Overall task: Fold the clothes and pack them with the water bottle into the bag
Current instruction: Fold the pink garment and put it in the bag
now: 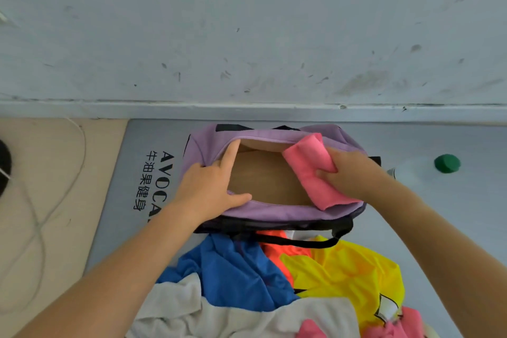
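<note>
The left hand (204, 186) is spreading the purple duffel bag (274, 211) open, fingers apart. The right hand (348, 173) is gripping a folded pink cloth (312, 170), fingers clamped on it, over the opening.

Bag (263, 212): lilac woven cloth, matt, tan smooth lining, black webbing straps. Rolled towel (315, 173): pink fleecy cloth, soft nap. Yellow garment (348, 274): slick, slight sheen. Blue garment (233, 274): matt knit. Mat (131, 173): grey, smooth, matt. Wall (247, 22): painted, scuffed. Bottle cap (447, 163): green plastic.
</note>
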The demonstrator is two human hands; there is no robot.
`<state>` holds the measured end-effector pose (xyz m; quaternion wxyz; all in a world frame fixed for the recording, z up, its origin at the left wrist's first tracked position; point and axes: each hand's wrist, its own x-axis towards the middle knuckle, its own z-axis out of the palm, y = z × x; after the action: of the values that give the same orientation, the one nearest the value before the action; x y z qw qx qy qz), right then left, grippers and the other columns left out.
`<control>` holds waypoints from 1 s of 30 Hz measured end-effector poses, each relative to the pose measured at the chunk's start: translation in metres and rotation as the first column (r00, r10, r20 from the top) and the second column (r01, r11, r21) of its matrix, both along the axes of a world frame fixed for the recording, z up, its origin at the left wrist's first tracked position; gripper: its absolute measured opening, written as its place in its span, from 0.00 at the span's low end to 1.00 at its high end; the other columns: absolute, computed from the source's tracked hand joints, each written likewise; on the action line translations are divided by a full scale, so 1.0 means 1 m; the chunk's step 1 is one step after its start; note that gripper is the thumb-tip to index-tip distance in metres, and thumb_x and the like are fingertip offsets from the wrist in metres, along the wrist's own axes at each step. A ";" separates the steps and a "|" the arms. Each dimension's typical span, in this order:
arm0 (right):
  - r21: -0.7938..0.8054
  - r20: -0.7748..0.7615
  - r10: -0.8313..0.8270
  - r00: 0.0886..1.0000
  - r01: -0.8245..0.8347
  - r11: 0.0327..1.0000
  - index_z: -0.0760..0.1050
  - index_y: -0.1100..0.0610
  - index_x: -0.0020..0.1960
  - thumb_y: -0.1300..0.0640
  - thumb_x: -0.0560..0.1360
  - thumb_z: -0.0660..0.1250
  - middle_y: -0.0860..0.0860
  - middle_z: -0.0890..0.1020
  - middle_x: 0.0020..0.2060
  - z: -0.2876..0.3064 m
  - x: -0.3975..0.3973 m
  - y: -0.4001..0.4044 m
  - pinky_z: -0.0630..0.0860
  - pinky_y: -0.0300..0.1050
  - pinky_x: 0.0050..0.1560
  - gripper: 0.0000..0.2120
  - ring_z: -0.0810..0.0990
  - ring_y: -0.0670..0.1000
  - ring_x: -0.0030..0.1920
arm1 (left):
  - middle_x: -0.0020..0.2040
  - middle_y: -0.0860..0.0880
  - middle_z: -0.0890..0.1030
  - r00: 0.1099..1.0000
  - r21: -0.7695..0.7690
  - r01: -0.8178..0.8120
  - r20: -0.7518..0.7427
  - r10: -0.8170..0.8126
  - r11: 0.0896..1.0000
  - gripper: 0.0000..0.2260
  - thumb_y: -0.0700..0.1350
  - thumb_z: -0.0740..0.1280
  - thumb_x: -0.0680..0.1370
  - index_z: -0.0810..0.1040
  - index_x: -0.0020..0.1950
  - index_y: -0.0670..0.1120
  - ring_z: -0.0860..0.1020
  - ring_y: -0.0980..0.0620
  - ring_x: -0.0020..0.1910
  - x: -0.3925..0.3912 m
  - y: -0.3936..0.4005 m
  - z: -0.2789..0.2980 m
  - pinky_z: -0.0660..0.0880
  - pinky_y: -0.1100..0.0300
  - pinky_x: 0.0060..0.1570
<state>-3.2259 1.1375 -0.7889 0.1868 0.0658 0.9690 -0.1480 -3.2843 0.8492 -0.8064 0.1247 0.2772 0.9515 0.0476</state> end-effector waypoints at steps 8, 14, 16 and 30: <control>-0.194 0.106 0.037 0.994 -0.016 0.981 0.75 0.56 0.63 0.49 0.76 0.67 0.55 0.80 0.60 -0.045 -0.048 -0.073 0.71 0.44 0.56 0.19 0.77 0.57 0.60 | 0.78 0.47 0.62 0.998 0.287 -0.024 -0.050 0.040 0.958 0.57 0.63 0.76 0.65 0.39 0.80 0.53 0.80 0.44 0.54 0.004 -0.004 -0.013 0.73 0.56 0.48; -0.589 0.514 -0.390 0.764 0.645 0.487 0.66 0.60 0.72 0.53 0.73 0.74 0.56 0.76 0.65 -0.103 -0.056 -0.108 0.77 0.52 0.60 0.32 0.78 0.55 0.58 | 0.79 0.55 0.57 1.000 0.447 -0.025 0.005 0.025 0.894 0.51 0.59 0.75 0.66 0.49 0.80 0.53 0.67 0.51 0.72 0.006 -0.022 -0.020 0.64 0.48 0.70; -0.608 0.489 -0.453 0.745 0.664 0.435 0.66 0.60 0.71 0.56 0.74 0.73 0.57 0.77 0.64 -0.115 -0.050 -0.114 0.78 0.50 0.56 0.29 0.79 0.55 0.57 | 0.77 0.59 0.58 0.998 0.459 -0.059 0.048 0.042 0.886 0.51 0.61 0.74 0.65 0.49 0.80 0.56 0.73 0.51 0.65 0.010 -0.030 -0.021 0.62 0.48 0.71; -0.654 0.325 -0.223 0.919 0.389 0.648 0.67 0.53 0.73 0.41 0.71 0.74 0.49 0.77 0.64 -0.096 -0.048 -0.134 0.75 0.48 0.62 0.35 0.77 0.50 0.61 | 0.77 0.64 0.56 0.991 0.511 -0.115 0.115 0.065 0.852 0.48 0.62 0.72 0.67 0.48 0.79 0.60 0.73 0.53 0.65 0.016 -0.047 -0.036 0.63 0.53 0.68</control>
<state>-3.2743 1.0032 -0.8846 0.2735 0.1682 0.7852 -0.5295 -3.2686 0.8017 -0.8422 0.0878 0.2531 0.9089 0.3196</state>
